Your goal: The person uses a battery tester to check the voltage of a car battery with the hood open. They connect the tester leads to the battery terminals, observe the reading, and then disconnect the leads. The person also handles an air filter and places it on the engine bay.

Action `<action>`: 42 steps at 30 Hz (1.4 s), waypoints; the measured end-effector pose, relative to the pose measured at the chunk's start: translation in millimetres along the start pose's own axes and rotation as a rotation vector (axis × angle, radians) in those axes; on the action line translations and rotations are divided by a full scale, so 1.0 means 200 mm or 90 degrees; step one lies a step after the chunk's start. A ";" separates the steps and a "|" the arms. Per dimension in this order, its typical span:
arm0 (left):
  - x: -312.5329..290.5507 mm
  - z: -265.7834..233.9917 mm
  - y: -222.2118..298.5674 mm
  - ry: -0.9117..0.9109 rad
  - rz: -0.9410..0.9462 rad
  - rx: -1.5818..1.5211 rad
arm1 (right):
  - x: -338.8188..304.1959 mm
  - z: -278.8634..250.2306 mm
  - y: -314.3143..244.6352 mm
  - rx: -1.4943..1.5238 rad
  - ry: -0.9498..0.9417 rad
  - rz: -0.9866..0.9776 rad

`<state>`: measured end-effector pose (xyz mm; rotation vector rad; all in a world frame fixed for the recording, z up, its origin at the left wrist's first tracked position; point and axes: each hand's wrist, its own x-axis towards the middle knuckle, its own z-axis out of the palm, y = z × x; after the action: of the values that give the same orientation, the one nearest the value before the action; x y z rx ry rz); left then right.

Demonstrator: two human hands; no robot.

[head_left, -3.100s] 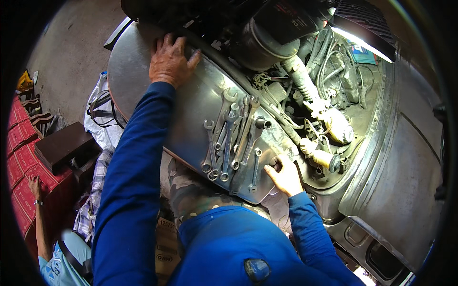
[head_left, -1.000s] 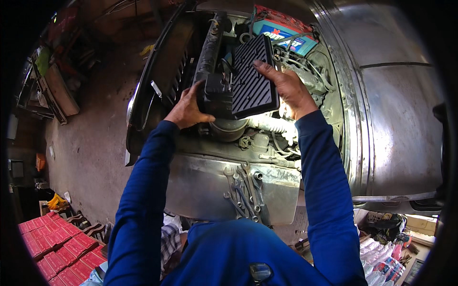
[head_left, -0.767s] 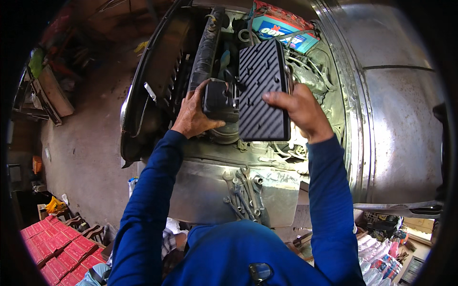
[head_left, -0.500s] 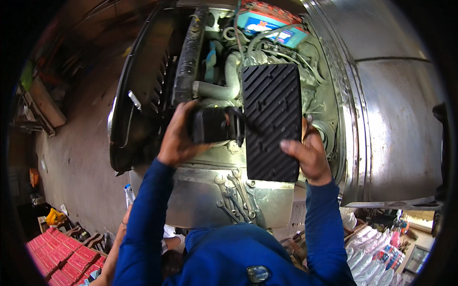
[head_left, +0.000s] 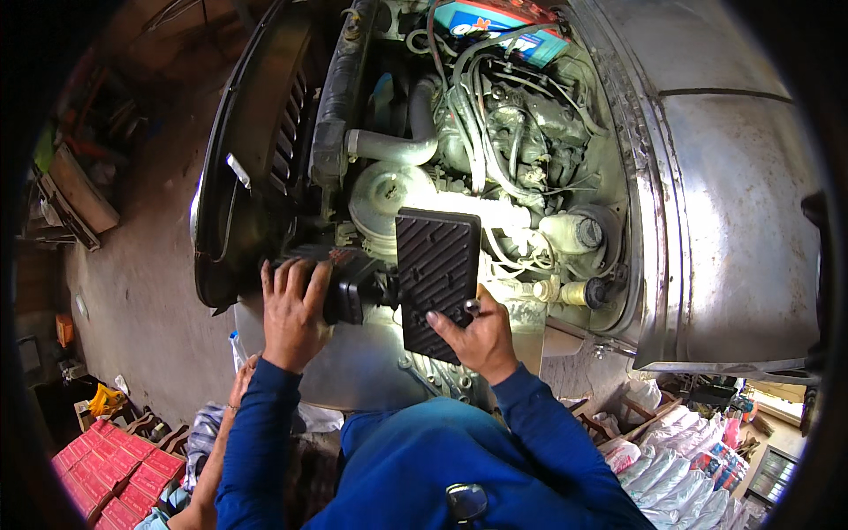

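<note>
My left hand (head_left: 296, 309) lies over the near-left side of a black box (head_left: 353, 287), its fingers bent across the top. The box is at the near left corner of the engine bay, and the part under my fingers is hidden. In my right hand (head_left: 484, 340) is a black rectangular slab (head_left: 437, 278) with slanted ribs, gripped at its lower right edge with the thumb on its face. A small shiny metal piece (head_left: 473, 306) shows by the right fingers; its kind is unclear. Several wrenches (head_left: 433, 375) lie on the metal ledge, partly covered by the slab.
The open engine bay holds a round housing (head_left: 389, 199), a bent hose (head_left: 397, 148), cables and a blue-and-red battery (head_left: 499, 26). A large metal panel (head_left: 733, 203) stands right. Another person's arm (head_left: 234, 406) shows lower left, near red boxes (head_left: 115, 468). Plastic-wrapped bundles (head_left: 671, 468) lie lower right.
The slab has moved left and nearer my body, uncovering the lit engine parts. My left hand has lowered the black box nearer and now lies over it.
</note>
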<state>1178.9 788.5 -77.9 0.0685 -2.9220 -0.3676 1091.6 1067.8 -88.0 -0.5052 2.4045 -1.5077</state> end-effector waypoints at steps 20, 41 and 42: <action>0.02 0.30 -0.39 0.040 0.038 0.065 | -0.41 -0.20 0.30 -0.156 0.051 0.094; -0.14 0.39 -0.46 0.061 0.012 -0.063 | -1.53 -0.40 0.66 -0.383 0.112 0.276; -0.14 0.39 -0.46 0.062 0.014 -0.060 | -1.55 -0.40 0.67 -0.383 0.112 0.297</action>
<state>1193.0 719.5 -181.3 0.0391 -2.8028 -0.4848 1321.3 1316.4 -164.1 0.1001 2.8337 -0.6519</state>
